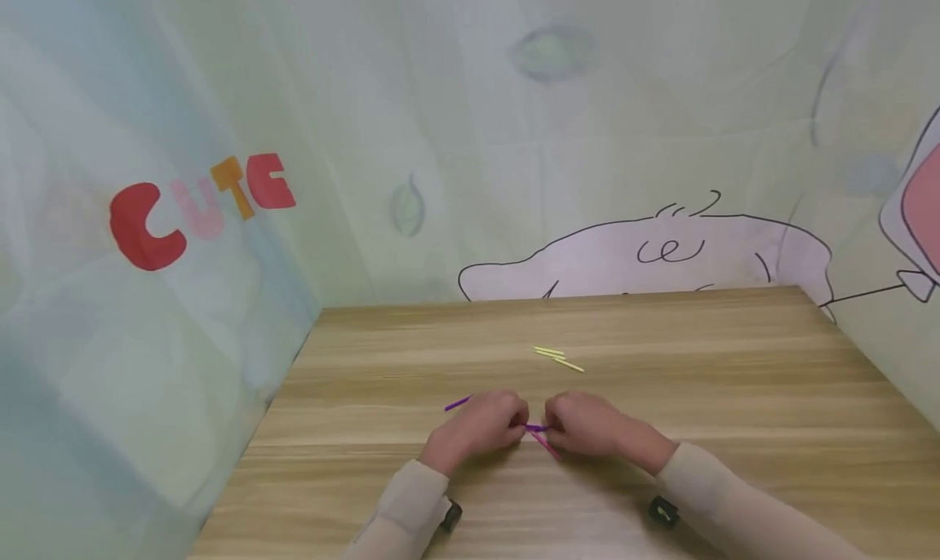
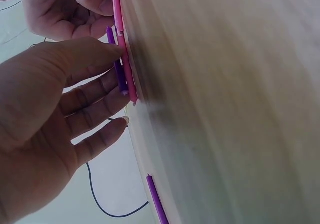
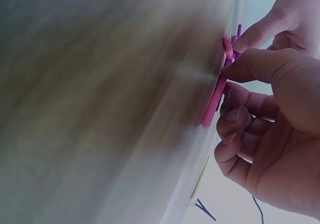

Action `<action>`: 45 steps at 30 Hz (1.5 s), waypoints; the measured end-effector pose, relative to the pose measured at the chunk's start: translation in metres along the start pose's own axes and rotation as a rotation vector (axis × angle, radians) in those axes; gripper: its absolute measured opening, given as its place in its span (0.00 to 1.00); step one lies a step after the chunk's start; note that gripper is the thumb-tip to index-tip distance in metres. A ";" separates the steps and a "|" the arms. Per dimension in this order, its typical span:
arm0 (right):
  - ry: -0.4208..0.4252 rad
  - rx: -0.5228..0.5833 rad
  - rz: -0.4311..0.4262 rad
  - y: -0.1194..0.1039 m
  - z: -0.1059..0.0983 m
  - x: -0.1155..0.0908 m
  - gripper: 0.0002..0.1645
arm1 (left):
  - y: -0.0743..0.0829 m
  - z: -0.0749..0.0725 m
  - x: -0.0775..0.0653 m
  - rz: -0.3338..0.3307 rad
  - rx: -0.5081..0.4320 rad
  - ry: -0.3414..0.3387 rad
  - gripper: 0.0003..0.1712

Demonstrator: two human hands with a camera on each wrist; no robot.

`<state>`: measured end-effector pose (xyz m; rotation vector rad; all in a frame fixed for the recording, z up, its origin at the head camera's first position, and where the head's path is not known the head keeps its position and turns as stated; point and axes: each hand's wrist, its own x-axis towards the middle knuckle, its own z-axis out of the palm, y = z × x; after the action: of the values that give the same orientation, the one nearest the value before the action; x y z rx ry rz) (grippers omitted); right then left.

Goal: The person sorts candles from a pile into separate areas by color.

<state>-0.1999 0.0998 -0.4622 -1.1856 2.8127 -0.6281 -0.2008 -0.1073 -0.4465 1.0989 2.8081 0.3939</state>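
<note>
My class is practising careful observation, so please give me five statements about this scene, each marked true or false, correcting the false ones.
1. Yellow sticks lie beyond the left hand and right hand. True.
2. The right hand pinches a yellow stick. False: a pink stick shows at its fingers; the yellow sticks lie apart.
3. A loose purple stick lies beside the left hand. True.
4. The table is plain white. False: it has brown wood grain.
5. The letter C is red. True.
</note>
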 end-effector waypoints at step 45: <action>0.009 -0.002 0.005 -0.006 -0.002 0.000 0.05 | -0.018 -0.016 -0.014 -0.071 -0.039 0.036 0.08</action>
<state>-0.1960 0.0963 -0.4580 -1.1793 2.8232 -0.6323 -0.2051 -0.1323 -0.4358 0.9907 2.8481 0.4644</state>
